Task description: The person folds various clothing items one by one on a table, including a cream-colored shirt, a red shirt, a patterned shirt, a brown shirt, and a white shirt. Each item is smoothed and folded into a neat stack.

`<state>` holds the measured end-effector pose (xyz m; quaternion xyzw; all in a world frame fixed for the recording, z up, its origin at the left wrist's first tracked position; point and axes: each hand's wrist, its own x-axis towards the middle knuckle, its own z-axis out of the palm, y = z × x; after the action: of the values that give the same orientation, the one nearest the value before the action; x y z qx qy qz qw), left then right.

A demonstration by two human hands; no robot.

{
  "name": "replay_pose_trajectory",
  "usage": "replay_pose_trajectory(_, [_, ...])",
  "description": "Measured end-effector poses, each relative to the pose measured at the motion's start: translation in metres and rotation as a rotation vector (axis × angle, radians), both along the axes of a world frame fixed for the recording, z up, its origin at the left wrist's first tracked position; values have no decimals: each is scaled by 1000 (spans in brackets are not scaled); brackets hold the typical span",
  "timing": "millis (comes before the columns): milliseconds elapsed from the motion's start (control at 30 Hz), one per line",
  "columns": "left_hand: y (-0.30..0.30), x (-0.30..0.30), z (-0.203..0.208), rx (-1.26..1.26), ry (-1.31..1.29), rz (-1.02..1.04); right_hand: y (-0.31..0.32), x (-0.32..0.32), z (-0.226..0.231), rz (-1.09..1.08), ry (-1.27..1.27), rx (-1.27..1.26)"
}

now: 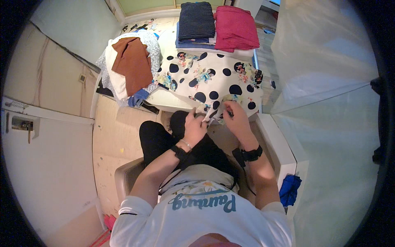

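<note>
Door, white, flat-panelled, with metal handle plate [22,124]: far left.
Floor, pale wood-look boards [113,142]: beside the door.
Cloth, white with fine grey-blue speckle, loosely heaped [153,46]: bottom layer of the left-hand pile.
Cloth, plain cream, soft [118,84]: over the speckled one.
Garment, rust-brown, folded flat [133,64]: on top of the cream one.
Denim piece, blue, crumpled [138,99]: at the pile's near edge.
Counter, white, flat-topped [166,99]: beneath the cloths.
Left hand [195,125]: pinching the near edge of the spotted fabric.
Garment, navy with fine pale stripes, folded square [196,22]: atop a stack at the back.
Fabric, white, printed with black spots and coloured flowers [205,74]: spread across the counter before the stack, near edge between the hands.
Right hand [235,117]: fingers bent against the spotted fabric; grip cannot be told.
Garment, crimson-pink, folded [236,29]: beside the navy one.
Cloth, bright blue, crumpled [290,190]: lower right.
Sheeting, pale, translucent [329,61]: far right.
</note>
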<state>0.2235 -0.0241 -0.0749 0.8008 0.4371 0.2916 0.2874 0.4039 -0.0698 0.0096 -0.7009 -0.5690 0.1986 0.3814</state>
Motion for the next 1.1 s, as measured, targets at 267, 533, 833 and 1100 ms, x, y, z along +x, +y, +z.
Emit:
replay_pose_trajectory(267, [24, -51, 45, -964, -641, -45, -2, -56, -2, 529, -323, 171])
replay_pose_trajectory(533, [86, -71, 86, -1150, -645, -81, 5, -44, -21, 382, -588, 75])
replay_pose_trajectory(833, [97, -76, 104, -1280, -901, -122, 11, -74, -3, 348, -530, 350])
replay_pose_trajectory(1100, [65, -79, 101, -418, -465, 327, 35, -77, 13, 151, -151, 226])
